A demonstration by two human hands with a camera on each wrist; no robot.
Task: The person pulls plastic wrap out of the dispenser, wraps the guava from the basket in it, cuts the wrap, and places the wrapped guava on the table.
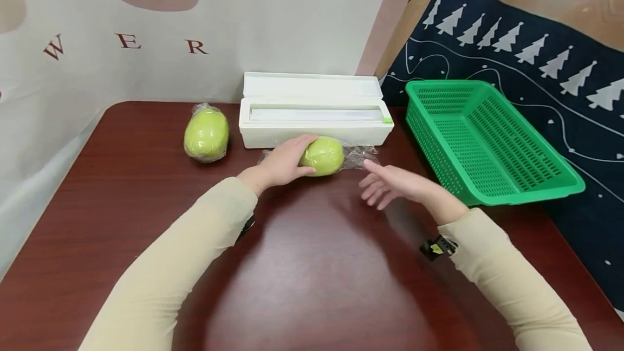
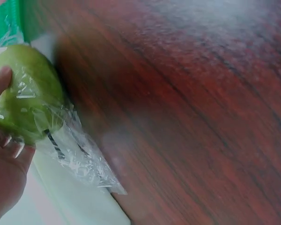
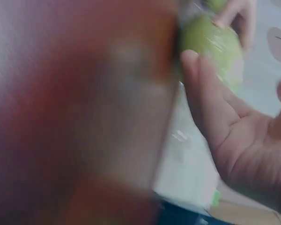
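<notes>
In the head view, my left hand [image 1: 284,162] grips a yellow-green oval fruit [image 1: 325,157] from its left side, thumb in front and fingers behind. Clear plastic film [image 1: 359,156] wraps this fruit, with loose crumpled ends sticking out on both sides. The left wrist view shows the film end [image 2: 82,157] trailing over the tabletop. My right hand [image 1: 397,183] hovers to the right with fingers spread and nothing in it, its tips close to the right film end. A second wrapped green fruit [image 1: 207,134] stands at the back left.
Right behind the gripped fruit stands a long white cling film box [image 1: 312,137], its lid [image 1: 312,85] raised. A green plastic basket [image 1: 531,197] sits at the right. All of these rest on a dark red wooden table [image 1: 312,286], with a printed cloth [image 1: 302,20] hanging behind.
</notes>
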